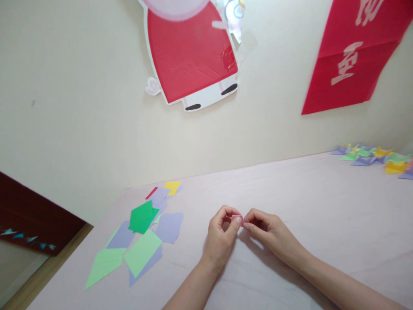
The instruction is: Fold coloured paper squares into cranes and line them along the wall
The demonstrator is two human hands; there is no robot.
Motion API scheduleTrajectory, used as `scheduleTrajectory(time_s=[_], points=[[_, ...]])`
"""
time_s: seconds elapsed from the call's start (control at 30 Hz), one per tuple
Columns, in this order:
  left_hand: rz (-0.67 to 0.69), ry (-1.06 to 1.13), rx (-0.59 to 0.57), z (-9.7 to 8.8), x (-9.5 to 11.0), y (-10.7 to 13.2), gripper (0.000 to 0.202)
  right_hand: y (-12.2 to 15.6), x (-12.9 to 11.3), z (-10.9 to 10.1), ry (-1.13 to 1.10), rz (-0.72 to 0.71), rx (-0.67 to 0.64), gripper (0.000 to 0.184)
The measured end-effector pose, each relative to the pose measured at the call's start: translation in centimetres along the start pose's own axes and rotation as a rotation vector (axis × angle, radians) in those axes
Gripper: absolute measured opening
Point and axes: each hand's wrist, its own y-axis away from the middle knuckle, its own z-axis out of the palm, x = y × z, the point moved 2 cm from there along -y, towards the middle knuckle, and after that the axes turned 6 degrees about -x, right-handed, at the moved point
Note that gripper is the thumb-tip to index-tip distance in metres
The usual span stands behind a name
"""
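Between my fingertips is a small folded piece of pink paper (237, 218), held just above the pale tabletop (274, 189). My left hand (222, 228) pinches it between thumb and fingers. From the right, my right hand (267, 228) closes thumb and forefinger on the paper's right edge. Much of the paper is hidden by the fingers, so its exact folded shape cannot be made out.
Loose sheets of coloured paper, among them a green sheet (142, 216) and a light green sheet (143, 252), lie to the left. Several folded paper pieces (364, 160) are piled at the far right. Behind the table rises a wall (80, 107) with a red cutout figure (193, 51).
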Motion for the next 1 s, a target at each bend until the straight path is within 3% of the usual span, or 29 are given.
scheduleTrajectory(time_s=[0.27, 0.43, 0.57, 0.73, 0.87, 1.0], points=[[0.053, -0.085, -0.019, 0.0, 0.4, 0.4, 0.014, -0.1, -0.6, -0.2, -0.068, 0.011, 0.008, 0.024], [-0.009, -0.056, 0.054, -0.1, -0.1, 0.0, 0.011, -0.2, -0.6, -0.6, -0.016, 0.010, 0.043, 0.026], [-0.035, -0.186, 0.006, 0.4, 0.1, 0.1, 0.009, -0.4, -0.7, -1.0, 0.088, -0.097, 0.113, 0.021], [0.052, -0.408, -0.040, 0.9, 1.0, 0.5, 0.011, -0.5, -0.9, -1.2, 0.183, -0.257, 0.090, 0.008], [0.072, -0.391, -0.018, 0.9, 1.2, 0.6, 0.012, -0.3, -0.9, -1.4, 0.242, -0.281, 0.101, 0.007], [-0.011, -0.334, 0.012, 0.6, 0.8, 0.6, 0.011, -0.2, -1.0, -1.7, 0.311, -0.260, 0.105, 0.006]])
